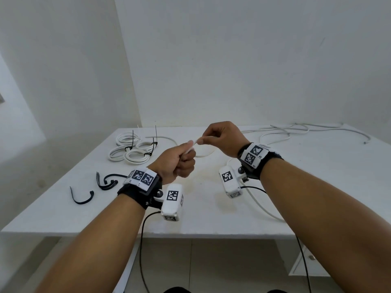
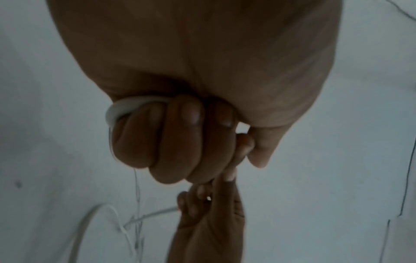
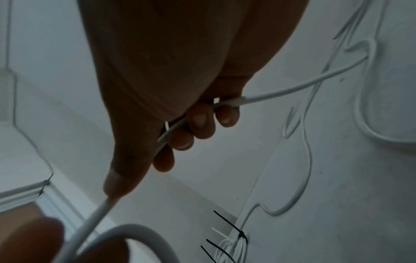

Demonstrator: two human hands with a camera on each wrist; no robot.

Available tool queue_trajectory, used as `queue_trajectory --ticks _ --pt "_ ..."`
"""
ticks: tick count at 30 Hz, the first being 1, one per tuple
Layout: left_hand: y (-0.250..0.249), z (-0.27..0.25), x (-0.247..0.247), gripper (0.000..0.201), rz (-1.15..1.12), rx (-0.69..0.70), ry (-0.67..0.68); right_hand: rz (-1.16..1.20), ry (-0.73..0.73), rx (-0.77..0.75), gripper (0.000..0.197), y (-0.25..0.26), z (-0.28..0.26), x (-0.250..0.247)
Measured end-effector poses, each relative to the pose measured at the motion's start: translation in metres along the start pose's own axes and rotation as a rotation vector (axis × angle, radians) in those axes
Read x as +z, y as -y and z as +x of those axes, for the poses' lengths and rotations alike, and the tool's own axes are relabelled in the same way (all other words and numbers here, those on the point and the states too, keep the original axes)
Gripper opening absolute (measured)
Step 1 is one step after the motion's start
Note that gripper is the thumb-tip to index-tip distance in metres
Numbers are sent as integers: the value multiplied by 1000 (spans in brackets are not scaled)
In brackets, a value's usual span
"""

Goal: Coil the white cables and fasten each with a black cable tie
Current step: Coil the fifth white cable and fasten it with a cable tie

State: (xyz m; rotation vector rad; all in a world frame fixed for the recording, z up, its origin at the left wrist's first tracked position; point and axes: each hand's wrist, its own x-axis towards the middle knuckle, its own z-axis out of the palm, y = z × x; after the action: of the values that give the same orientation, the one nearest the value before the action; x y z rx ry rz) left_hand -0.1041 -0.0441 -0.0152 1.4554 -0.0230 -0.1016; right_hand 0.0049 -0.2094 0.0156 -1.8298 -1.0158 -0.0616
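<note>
Cable in hand: a white cable (image 1: 191,145) is held above the white table (image 1: 211,218), stretched between the two hands.
Left hand: the left hand (image 1: 176,163) is a fist, fingers curled round a loop of the cable.
Right hand: the right hand (image 1: 222,137) pinches the cable between thumb and forefinger, the other fingers curled round it.
Finished coils: three tied coils (image 1: 132,150) lie at the table's far left.
Spare ties: loose black cable ties (image 1: 93,187) lie near the left edge.
Loose cables: uncoiled cables (image 1: 296,130) sprawl at the far right.
</note>
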Motion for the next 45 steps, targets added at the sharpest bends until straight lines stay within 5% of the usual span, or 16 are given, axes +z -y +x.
queue_trajectory --ticks 7,12,18,23,30,35,45 --pt "-8 -9 9 41 -223 -15 238 90 4 75 29 -23 -13 20" --pt "-7 -8 20 41 -325 -14 327 76 90 174 53 -36 -25 35" --pt "-17 -1 27 47 -477 214 28 105 152 248 36 -51 -23 34" --pt "-42 7 18 42 -542 501 -176 -191 209 356 30 -84 -20 21" --pt "-54 12 5 42 -541 671 -426 -230 320 383 29 -89 -21 11" --pt "-40 34 0 39 -69 711 -590 -479 311 333 34 -74 -11 14" --pt "-12 74 -9 42 791 313 -549 -320 320 114 25 -63 -4 22"
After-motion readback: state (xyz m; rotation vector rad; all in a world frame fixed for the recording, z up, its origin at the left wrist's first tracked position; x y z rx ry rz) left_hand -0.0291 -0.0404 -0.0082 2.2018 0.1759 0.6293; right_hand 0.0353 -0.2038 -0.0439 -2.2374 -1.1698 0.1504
